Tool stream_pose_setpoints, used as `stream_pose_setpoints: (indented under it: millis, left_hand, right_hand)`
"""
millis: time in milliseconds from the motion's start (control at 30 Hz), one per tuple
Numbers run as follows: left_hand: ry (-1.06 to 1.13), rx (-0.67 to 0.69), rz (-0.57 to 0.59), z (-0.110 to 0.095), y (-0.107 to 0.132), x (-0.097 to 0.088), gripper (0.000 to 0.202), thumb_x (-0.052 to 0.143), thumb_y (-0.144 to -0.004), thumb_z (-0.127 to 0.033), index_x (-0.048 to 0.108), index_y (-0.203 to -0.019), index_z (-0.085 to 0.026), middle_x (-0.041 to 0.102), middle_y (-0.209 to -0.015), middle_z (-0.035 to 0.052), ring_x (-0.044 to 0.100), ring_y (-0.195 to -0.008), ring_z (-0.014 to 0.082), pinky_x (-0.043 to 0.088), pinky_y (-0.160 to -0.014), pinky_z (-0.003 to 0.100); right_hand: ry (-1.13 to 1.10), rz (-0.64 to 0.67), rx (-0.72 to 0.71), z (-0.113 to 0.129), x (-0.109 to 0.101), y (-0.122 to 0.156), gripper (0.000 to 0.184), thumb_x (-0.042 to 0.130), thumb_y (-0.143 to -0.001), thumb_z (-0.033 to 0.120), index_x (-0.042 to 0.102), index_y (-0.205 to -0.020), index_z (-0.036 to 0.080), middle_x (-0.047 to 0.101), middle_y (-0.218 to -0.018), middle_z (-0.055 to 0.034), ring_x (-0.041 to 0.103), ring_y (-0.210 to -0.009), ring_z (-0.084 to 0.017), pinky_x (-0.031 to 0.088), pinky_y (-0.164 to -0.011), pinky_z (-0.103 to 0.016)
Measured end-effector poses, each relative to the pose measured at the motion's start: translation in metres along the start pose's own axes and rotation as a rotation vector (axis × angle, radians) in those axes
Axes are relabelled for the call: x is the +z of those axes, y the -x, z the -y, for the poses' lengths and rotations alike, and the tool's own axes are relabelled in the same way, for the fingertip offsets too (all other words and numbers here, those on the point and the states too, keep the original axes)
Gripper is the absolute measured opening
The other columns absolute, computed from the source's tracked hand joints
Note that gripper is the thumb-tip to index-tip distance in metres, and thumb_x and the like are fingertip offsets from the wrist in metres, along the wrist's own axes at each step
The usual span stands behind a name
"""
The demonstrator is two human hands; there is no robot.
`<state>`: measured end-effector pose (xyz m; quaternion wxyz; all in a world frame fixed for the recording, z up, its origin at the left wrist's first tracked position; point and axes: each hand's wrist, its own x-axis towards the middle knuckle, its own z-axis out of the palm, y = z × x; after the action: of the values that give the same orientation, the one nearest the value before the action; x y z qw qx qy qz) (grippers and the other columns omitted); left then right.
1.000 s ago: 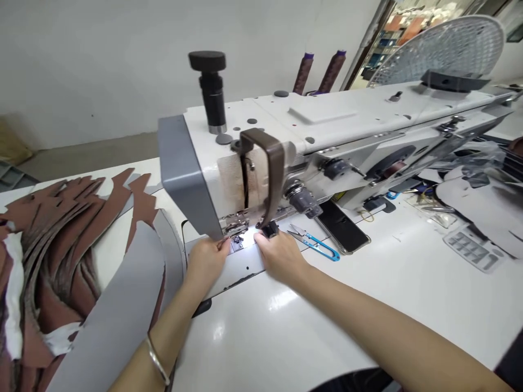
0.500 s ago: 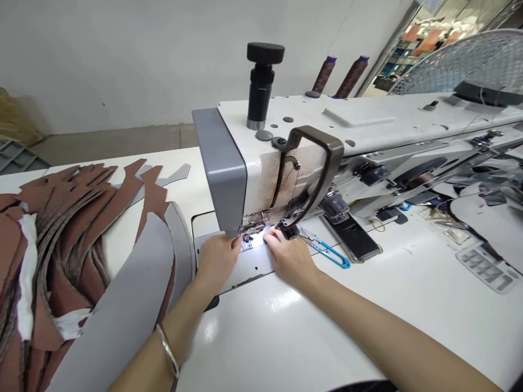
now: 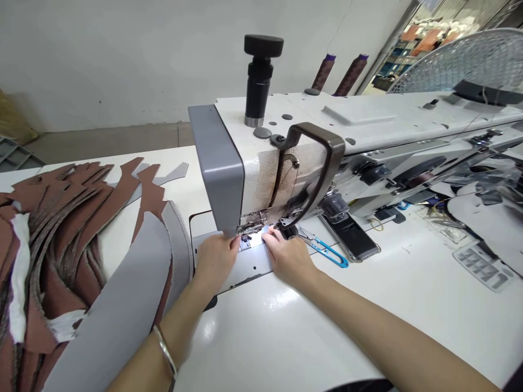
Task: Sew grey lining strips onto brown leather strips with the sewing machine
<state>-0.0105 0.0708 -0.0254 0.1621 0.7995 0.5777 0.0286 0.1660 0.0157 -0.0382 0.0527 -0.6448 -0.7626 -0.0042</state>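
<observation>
Both hands are at the needle area of a white and grey sewing machine. My left hand rests on the left of the lit metal needle plate, its fingers curled and the thumb pointing to the presser foot. On the other side, my right hand is closed, with thumb and fingertips pressed together just right of the foot. Whatever the fingertips of either hand hold, if anything, is hidden or too small to make out. Blue-handled thread snips lie right of my right hand.
Brown and grey cut pieces are heaped on the left of the table, a large grey piece nearest my left forearm. A black phone lies beyond the snips. Two brown thread cones and a fan stand behind the machine.
The view has shifted slightly, so everything sits a little further left and higher. Both hands keep their places at the needle plate.
</observation>
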Motion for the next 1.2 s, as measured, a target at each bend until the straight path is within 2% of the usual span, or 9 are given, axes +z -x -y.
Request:
stream_pose_setpoints:
  millis: [267,433,567,767,900,1000,1200]
  left_hand:
    - [-0.063,0.006,0.019,-0.002,-0.002,0.001,0.043,0.037,-0.098,-0.034,0.075,-0.089,-0.017,0.075,-0.084,0.0095,0.067,-0.080,0.0237,0.027,-0.060,0.031]
    - [-0.061,-0.018,0.004,-0.002,-0.002,0.004,0.043,0.037,-0.098,-0.036,0.075,-0.089,-0.017,0.075,-0.083,0.0097,0.068,-0.080,0.0241,0.029,-0.060,0.030]
    - [-0.055,-0.013,-0.023,-0.001,-0.001,0.007,0.045,0.037,-0.097,-0.038,0.075,-0.088,-0.017,0.074,-0.082,0.0101,0.067,-0.080,0.0245,0.030,-0.060,0.030]
    - [-0.052,0.017,-0.055,-0.002,0.000,0.009,0.044,0.034,-0.098,-0.037,0.074,-0.093,-0.019,0.075,-0.084,0.0086,0.067,-0.078,0.0239,0.030,-0.059,0.030]
    - [-0.055,0.035,-0.066,-0.002,0.000,0.010,0.045,0.033,-0.099,-0.037,0.074,-0.094,-0.020,0.074,-0.084,0.0094,0.068,-0.077,0.0252,0.030,-0.059,0.031]
    - [-0.040,0.051,-0.071,-0.001,0.000,0.011,0.042,0.034,-0.098,-0.035,0.074,-0.098,-0.021,0.074,-0.086,0.0094,0.068,-0.079,0.0256,0.030,-0.059,0.031]
    - [-0.008,0.059,-0.073,-0.001,0.000,0.011,0.039,0.036,-0.098,-0.033,0.073,-0.100,-0.022,0.074,-0.087,0.0094,0.068,-0.081,0.0237,0.033,-0.061,0.030]
  right_hand:
    - [0.013,-0.019,-0.003,-0.001,0.002,0.001,0.025,0.050,-0.085,0.010,0.063,-0.104,0.019,0.061,-0.109,-0.0097,0.052,-0.084,-0.021,0.031,-0.061,-0.029]
    - [-0.011,-0.077,-0.032,-0.002,0.005,0.001,0.024,0.051,-0.085,0.010,0.063,-0.104,0.019,0.062,-0.103,-0.0088,0.051,-0.081,-0.019,0.031,-0.062,-0.028]
    - [-0.022,-0.120,-0.058,-0.003,0.008,0.002,0.018,0.049,-0.091,0.013,0.064,-0.100,0.018,0.064,-0.098,-0.0077,0.052,-0.080,-0.018,0.032,-0.065,-0.028]
    - [-0.090,0.013,0.044,0.004,-0.002,-0.004,0.022,0.045,-0.099,0.021,0.066,-0.106,0.020,0.066,-0.100,-0.0063,0.057,-0.082,-0.017,0.034,-0.066,-0.026]
    - [-0.133,0.091,0.114,0.015,-0.011,-0.019,0.021,0.050,-0.098,0.029,0.066,-0.108,0.020,0.068,-0.095,-0.0062,0.061,-0.083,-0.018,0.037,-0.067,-0.025]
    - [-0.127,0.117,0.125,0.023,-0.012,-0.032,0.022,0.050,-0.098,0.027,0.068,-0.100,0.016,0.070,-0.090,-0.0084,0.063,-0.082,-0.019,0.039,-0.069,-0.024]
    - [-0.121,0.103,0.134,0.034,-0.010,-0.042,0.021,0.049,-0.096,0.021,0.069,-0.095,0.013,0.070,-0.099,-0.0120,0.064,-0.090,-0.021,0.042,-0.078,-0.025]
